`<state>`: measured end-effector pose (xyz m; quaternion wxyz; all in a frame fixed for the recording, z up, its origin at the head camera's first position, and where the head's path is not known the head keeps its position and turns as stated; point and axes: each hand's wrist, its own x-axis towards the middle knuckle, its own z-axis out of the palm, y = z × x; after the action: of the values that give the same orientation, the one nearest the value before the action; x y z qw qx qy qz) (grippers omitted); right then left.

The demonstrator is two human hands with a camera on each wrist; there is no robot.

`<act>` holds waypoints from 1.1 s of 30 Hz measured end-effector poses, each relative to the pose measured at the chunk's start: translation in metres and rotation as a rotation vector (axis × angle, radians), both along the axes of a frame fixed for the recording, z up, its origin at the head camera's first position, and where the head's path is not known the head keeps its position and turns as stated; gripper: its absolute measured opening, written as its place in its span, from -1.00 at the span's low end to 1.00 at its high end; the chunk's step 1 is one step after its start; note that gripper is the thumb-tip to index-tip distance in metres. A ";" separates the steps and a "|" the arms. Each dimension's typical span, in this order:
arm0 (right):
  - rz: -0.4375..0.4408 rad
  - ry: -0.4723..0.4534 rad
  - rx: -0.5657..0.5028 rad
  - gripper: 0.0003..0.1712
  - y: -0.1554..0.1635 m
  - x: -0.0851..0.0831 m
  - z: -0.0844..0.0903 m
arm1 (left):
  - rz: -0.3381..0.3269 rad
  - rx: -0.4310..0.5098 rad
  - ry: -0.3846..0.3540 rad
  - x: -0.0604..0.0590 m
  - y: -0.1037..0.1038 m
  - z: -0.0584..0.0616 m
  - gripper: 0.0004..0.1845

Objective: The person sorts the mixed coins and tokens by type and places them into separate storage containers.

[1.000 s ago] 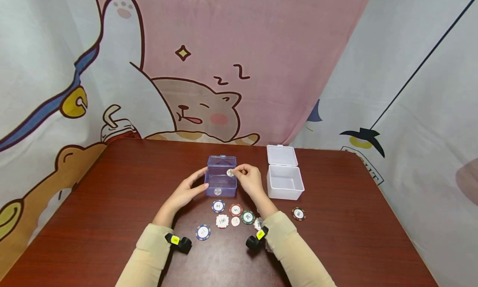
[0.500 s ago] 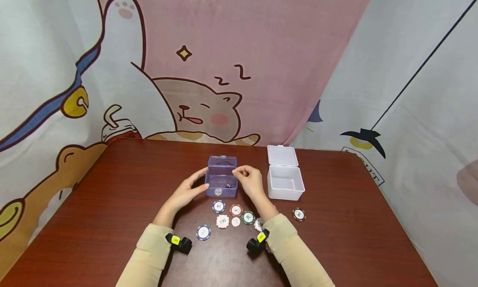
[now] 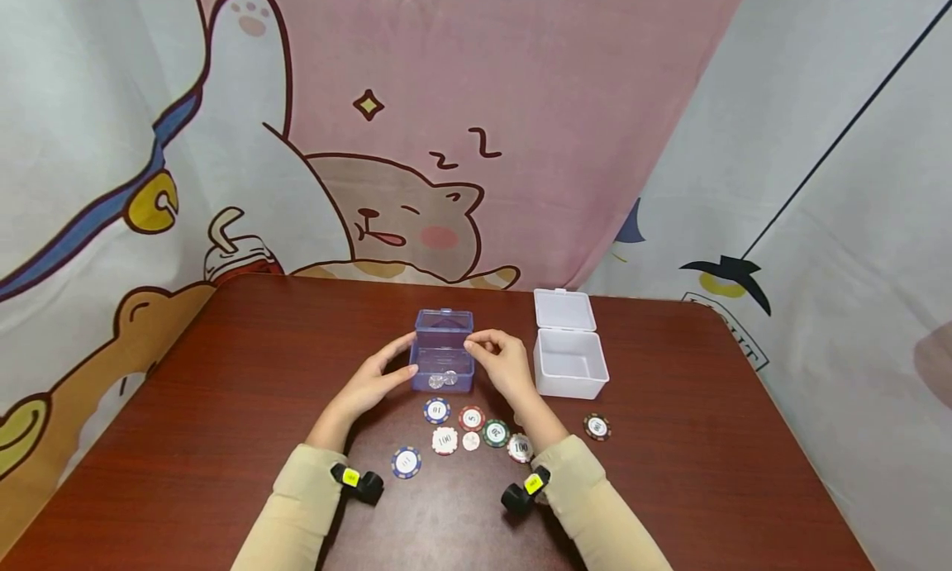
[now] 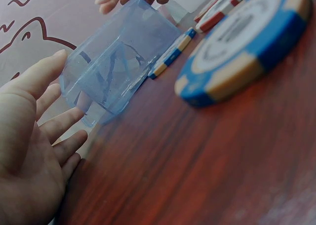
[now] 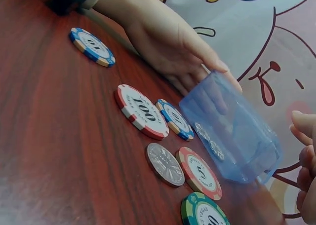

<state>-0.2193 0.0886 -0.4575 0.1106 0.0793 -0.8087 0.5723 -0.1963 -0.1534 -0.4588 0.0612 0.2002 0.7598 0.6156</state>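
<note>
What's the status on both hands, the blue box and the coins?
Left hand touching open blue box. Right hand beside it, nothing seen held. Two coins inside. Chips in front, none blocking the open top.

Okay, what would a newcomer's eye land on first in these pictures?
Likely the big pink-and-white fabric backdrop with its sleeping cartoon animal, behind the wood-grained reddish-brown table. Next, the translucent violet-blue plastic box between the left hand and the right hand, with round silvery pieces showing inside. Then the colourful round poker chips scattered on the table, below the box in the head view.
</note>
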 end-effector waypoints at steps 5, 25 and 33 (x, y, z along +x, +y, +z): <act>0.046 0.035 0.028 -0.89 0.004 0.013 0.008 | 0.008 0.002 -0.002 -0.003 0.000 -0.007 -0.34; 0.202 0.039 0.141 -0.83 0.019 0.049 -0.001 | 0.011 -0.023 -0.005 0.002 0.000 0.003 -0.34; 0.277 0.074 0.161 -0.80 0.025 0.057 -0.010 | 0.006 -0.008 -0.003 0.002 0.001 0.003 -0.34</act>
<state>-0.1622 0.1134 -0.4679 0.0536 0.2195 -0.8286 0.5123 -0.1940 -0.1520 -0.4558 0.0612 0.1968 0.7628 0.6130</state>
